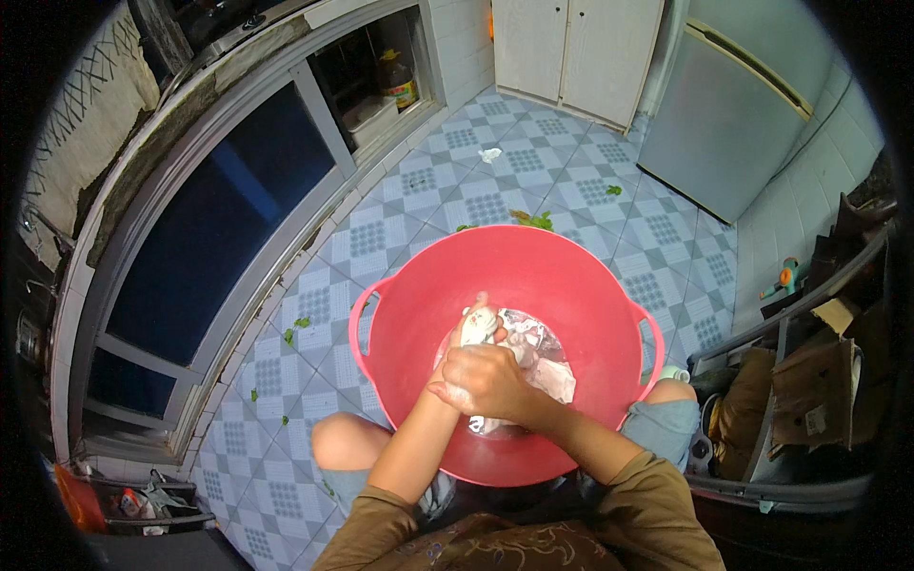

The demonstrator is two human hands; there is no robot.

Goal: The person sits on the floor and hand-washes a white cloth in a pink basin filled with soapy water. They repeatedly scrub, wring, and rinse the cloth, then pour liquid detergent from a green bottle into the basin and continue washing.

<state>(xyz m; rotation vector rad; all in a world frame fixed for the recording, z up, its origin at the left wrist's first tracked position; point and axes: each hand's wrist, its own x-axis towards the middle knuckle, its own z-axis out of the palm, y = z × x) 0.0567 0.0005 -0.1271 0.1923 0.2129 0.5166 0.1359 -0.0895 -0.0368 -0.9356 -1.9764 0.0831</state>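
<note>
Both my hands are inside a pink plastic tub [414,314] with two side handles, set between my knees. A white cloth with a small coloured print [480,325] lies bunched in my left hand [483,298], whose fingers curl around it. My right hand [487,378] is closed over the near part of that cloth, close to the left wrist, and hides much of the grip. Whitish foam shows on the right hand. Below them, more pale wet cloth [553,378] sits in shallow water at the bottom of the tub.
Blue patterned floor tiles [368,235] surround the tub, with scattered green leaves [535,220] and a crumpled white scrap [490,155]. A refrigerator [721,121] and a white cabinet [571,53] stand beyond. At right is a shelf with a cardboard box [814,400]; glazed counter doors [221,221] run along the left.
</note>
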